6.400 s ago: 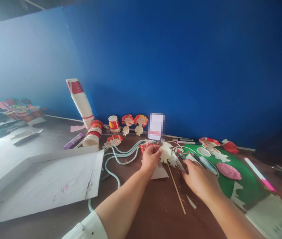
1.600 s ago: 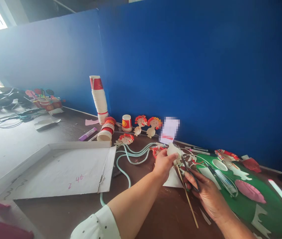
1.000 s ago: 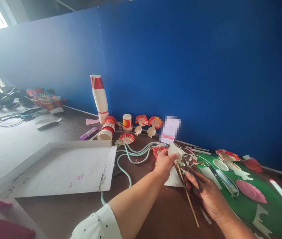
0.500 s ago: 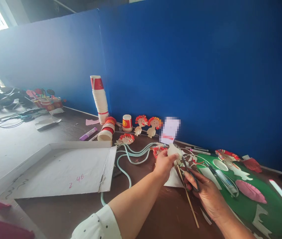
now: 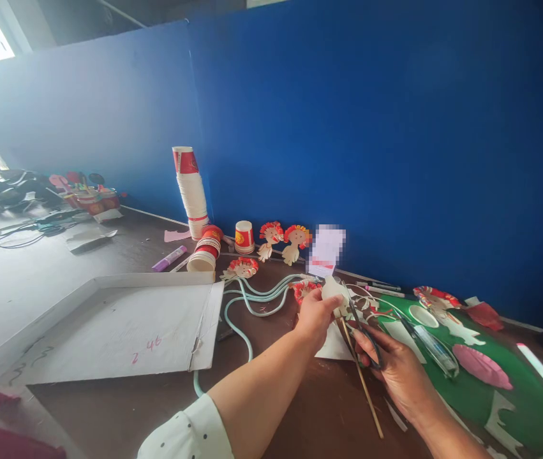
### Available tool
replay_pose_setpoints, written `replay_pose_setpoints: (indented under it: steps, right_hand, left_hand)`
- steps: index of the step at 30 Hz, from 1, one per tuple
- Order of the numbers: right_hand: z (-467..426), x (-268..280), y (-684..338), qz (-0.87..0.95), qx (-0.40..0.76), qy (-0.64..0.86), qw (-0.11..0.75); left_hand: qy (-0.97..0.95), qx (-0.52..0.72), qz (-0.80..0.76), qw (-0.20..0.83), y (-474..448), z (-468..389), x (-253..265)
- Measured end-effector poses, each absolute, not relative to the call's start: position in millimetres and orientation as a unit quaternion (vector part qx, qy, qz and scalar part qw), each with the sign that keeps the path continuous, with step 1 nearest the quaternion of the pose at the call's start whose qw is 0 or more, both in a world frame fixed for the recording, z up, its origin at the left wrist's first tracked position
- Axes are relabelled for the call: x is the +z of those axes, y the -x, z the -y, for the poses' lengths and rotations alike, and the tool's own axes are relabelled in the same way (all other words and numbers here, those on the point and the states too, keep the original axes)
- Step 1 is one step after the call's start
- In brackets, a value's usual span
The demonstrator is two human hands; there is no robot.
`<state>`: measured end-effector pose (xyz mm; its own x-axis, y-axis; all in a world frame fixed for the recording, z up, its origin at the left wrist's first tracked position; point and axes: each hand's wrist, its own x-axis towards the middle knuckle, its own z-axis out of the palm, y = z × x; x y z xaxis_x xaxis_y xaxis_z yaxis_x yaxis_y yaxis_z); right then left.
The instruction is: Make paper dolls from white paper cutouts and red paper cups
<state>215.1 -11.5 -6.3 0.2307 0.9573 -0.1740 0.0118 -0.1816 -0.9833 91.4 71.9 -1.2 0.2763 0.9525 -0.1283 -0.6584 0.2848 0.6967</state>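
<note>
Right of centre in the frame, the right hand (image 5: 398, 373) is closed round the scissors (image 5: 354, 312), whose long axis slants with the tips toward the upper left. The left hand (image 5: 316, 315) pinches a pale cutout (image 5: 332, 291), roughly upright, beside the blades (whether they touch, I cannot tell). Pink handwriting, 2 and 46, marks the tray (image 5: 170, 309) at lower left. Brown table (image 5: 316, 414) shows between left forearm and stick (image 5: 365, 393); a blue wall (image 5: 371, 127) edges its back.
</note>
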Motion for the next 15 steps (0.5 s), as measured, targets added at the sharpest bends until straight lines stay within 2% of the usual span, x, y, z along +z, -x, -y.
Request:
replay_pose_setpoints:
  steps: [15]
  right_hand:
    - [12.1, -10.4, -219.0, 0.427, 0.451, 0.626, 0.472]
  left_hand:
    - [-0.276, 0.533, -0.271, 0.753, -91.6, -73.5, -3.7]
